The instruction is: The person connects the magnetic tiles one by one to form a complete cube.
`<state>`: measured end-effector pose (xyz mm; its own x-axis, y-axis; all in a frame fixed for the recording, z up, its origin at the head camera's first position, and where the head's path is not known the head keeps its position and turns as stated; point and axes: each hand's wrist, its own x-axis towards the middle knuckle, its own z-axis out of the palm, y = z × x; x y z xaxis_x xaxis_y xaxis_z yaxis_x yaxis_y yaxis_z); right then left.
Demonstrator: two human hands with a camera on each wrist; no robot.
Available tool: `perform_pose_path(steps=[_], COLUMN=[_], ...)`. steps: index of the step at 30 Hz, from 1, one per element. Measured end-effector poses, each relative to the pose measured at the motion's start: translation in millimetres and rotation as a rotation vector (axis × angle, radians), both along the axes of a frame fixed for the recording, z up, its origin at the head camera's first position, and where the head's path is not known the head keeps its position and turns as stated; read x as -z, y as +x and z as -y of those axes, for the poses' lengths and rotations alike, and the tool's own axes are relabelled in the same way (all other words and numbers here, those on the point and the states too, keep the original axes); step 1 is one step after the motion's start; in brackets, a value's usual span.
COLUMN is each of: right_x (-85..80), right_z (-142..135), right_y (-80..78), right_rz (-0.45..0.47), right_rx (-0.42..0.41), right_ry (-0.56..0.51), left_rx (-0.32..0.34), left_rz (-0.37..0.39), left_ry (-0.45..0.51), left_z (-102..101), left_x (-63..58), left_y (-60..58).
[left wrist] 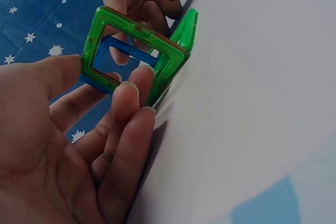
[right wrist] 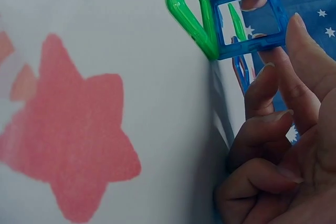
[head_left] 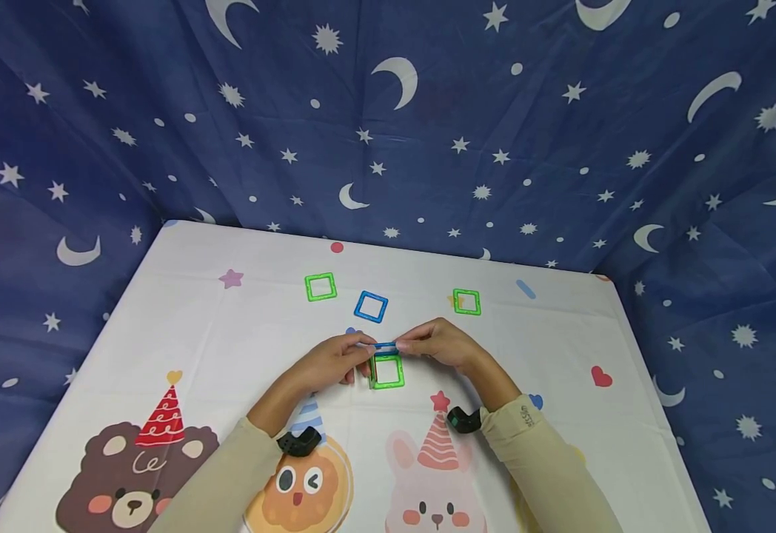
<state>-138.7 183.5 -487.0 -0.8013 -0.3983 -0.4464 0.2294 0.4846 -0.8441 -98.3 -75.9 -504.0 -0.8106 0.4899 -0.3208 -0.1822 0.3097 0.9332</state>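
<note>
The flat green frame (head_left: 389,386) is laid on the table (head_left: 261,326), between the hands. At its far edge, the upright blue frame (right wrist: 252,46) is pinched by its right side between thumb and fingertip of the right hand (head_left: 440,343). At its left edge, the side frame (left wrist: 123,23), green outward and red inward, is pinched by the left hand (head_left: 326,364) near the corner shared with the upright blue frame. Both uprights should be kept square to the flat green frame, pressure applied lightly and evenly, and fingertips kept out of the seams. Full seating of the lower edges cannot be confirmed. Beyond the flat green frame, a loose blue frame (head_left: 367,318) is also found.
</note>
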Motion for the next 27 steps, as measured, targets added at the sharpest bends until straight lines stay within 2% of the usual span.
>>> perform_pose_path(steps=[9, 15, 27], right_x=[4.8, 3.7, 3.2], right_z=[-0.9, -0.5, -1.7], right_y=[0.4, 0.7, -0.3], right_rz=[-0.002, -0.001, 0.018], right_rx=[0.006, 0.011, 0.03], right_ry=[0.008, 0.017, 0.037], left_rx=[-0.048, -0.054, -0.086], left_rz=[-0.01, -0.003, 0.011], left_ry=[-0.041, -0.047, 0.026], left_z=[-3.5, -4.3, -4.0], left_x=[1.6, 4.4, 6.1], left_y=[0.0, -1.9, -1.3])
